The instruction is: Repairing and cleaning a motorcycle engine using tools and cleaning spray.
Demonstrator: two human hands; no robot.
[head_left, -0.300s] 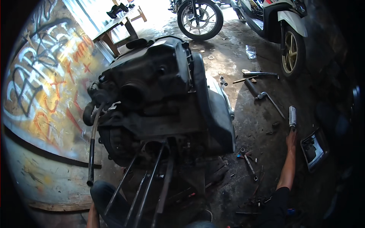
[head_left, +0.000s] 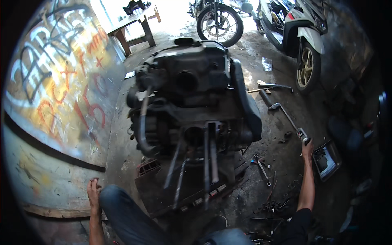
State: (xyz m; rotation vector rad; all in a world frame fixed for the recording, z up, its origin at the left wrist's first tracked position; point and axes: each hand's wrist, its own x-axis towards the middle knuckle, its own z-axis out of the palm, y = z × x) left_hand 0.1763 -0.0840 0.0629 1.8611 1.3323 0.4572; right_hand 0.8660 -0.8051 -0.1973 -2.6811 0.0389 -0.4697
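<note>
Gripping a can point(head_left: 302, 135), the right hand point(head_left: 307, 148) wraps it; the left hand point(head_left: 94, 192) sits half-curled

A pale cylindrical can point(head_left: 302, 134) is held tilted in the right fingers point(head_left: 309, 144).

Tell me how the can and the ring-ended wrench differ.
The can is in your right hand; the wrench lies on the floor. The can is a stout cylinder, while the wrench is long and slim. Both are right of the engine.
</note>
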